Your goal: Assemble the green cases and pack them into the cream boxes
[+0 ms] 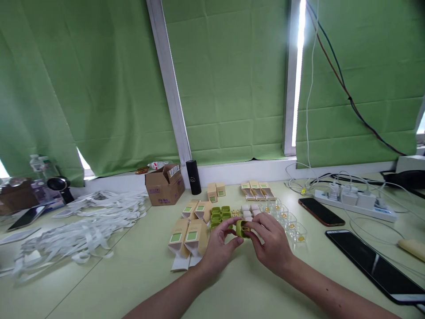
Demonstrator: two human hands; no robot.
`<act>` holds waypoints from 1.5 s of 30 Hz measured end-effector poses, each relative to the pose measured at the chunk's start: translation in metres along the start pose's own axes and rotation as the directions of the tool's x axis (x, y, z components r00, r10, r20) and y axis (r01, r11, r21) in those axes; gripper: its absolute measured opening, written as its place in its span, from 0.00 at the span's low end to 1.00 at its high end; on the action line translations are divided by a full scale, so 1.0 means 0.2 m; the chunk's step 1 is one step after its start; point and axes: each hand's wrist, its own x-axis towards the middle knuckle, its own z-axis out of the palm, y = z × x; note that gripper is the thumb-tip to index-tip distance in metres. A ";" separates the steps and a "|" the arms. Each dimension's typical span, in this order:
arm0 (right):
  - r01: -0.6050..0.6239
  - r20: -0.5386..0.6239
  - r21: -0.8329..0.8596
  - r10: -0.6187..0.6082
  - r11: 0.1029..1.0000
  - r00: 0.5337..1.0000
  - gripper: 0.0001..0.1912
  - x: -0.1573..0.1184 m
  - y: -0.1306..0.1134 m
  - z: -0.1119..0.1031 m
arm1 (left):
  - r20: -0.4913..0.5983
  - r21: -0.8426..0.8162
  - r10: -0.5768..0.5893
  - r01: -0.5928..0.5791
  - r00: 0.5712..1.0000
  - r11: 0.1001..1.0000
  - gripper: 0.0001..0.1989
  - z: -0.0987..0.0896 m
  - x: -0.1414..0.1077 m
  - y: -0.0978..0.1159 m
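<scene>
A small olive-green square cup is tipped on its side above the table, its opening facing right. My left hand grips it between thumb and fingers. At the cup's mouth, my right hand pinches a small yellow piece, partly hidden by the fingers. Behind my hands stand several more green cups in rows. Beside them lie small yellow pieces, white blocks and clear cups with yellow bits inside. Open kraft boxes with green labels stand left of my left hand.
More kraft boxes stand farther back, near a cardboard carton and a black cylinder. White straps are heaped at left. At right lie a phone, a tablet and a power strip with tangled cables.
</scene>
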 end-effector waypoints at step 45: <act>-0.058 0.156 0.200 0.027 0.978 0.987 0.32 -0.06 0.05 0.02 | -0.018 0.353 0.192 -0.173 0.981 0.920 0.22 -0.03 0.01 0.03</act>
